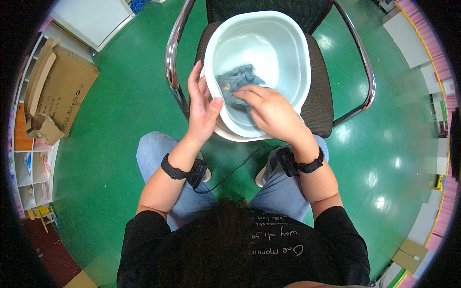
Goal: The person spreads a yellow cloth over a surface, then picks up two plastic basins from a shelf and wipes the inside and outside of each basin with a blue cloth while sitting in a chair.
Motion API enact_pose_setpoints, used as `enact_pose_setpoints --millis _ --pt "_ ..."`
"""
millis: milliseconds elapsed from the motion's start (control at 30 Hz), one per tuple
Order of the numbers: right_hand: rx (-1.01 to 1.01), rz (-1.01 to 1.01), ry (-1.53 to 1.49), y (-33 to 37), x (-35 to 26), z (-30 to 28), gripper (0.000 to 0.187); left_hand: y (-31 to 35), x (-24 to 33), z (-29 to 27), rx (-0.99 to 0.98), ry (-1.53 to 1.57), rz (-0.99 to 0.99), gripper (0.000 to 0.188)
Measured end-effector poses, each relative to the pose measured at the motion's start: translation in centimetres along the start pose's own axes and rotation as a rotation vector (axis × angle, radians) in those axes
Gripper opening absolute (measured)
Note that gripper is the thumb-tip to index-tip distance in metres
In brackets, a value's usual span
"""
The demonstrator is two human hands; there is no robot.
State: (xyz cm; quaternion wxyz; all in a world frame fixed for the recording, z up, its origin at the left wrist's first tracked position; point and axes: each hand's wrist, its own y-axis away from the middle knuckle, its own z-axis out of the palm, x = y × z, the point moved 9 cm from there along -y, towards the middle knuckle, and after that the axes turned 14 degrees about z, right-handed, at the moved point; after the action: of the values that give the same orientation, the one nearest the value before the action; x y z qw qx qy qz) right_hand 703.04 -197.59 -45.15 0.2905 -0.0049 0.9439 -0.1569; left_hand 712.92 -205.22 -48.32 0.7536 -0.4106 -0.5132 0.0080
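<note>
A pale white-blue basin [293,53] sits tilted on the chair in front of me, with a second white rim [230,136] showing beneath its near edge. Inside it, toward the left wall, lies a crumpled grey-blue cloth [240,79] with a small pale patch on it. My right hand [276,113] reaches over the near rim, its fingers together and closed on the cloth; the thumb is mostly hidden. Against the basin's left outer side rests my left hand [202,108], fingers stretched upward and thumb apart near the rim.
The basin stands on a dark chair seat [322,91] between curved metal armrests [174,53]. An opened cardboard box [72,91] and a white shelf unit [24,168] line the left. A thin black cable [235,168] hangs between my knees over the green floor [115,120].
</note>
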Motion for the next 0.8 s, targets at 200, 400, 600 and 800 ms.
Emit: enact_pose_setpoints --millis 200,400,600,800 --pt "-0.023 -0.029 -0.071 0.3 0.2 0.7 0.034 0.8 -0.3 -0.3 0.003 0.025 -0.003 0.087" --pt "0.233 0.235 -0.472 0.6 1.4 -1.3 0.038 1.3 -0.1 -2.9 0.054 0.042 -0.017 0.076" --pt "1.259 0.011 -0.653 6.5 2.3 -8.0 0.042 1.8 -1.6 -5.8 0.206 0.099 -0.127 0.058" --pt "1.389 0.103 -0.704 7.6 5.9 -9.3 0.046 1.9 -2.0 -5.0 0.309 0.332 -0.293 0.059"
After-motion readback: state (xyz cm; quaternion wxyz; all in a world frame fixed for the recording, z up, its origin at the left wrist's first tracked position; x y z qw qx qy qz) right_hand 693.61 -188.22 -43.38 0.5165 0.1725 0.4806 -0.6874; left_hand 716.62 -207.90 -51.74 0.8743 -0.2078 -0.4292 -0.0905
